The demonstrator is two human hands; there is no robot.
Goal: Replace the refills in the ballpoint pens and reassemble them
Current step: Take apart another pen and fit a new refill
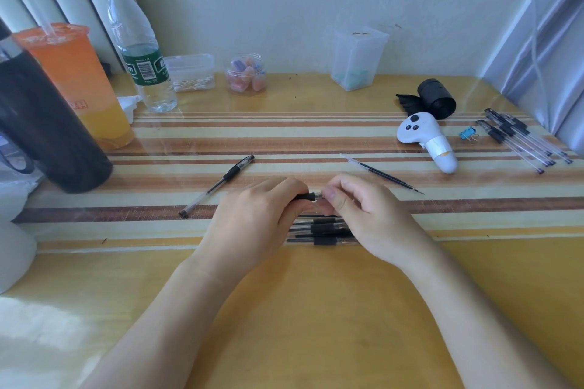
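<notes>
Above the desk (316,309) our left hand (252,218) grips a pen (305,197) by its black grip, while our right hand (363,211) pinches its tip; more pens (322,229) lie just beneath.

An orange drink cup (79,85), water bottle (139,50), white controller (426,139) and blue binder clip (467,135) sit on the desk (316,309).

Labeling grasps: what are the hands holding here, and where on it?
One ballpoint pen, between both hands. The left hand wraps its barrel at the black grip; the right hand pinches the tip end.
</notes>
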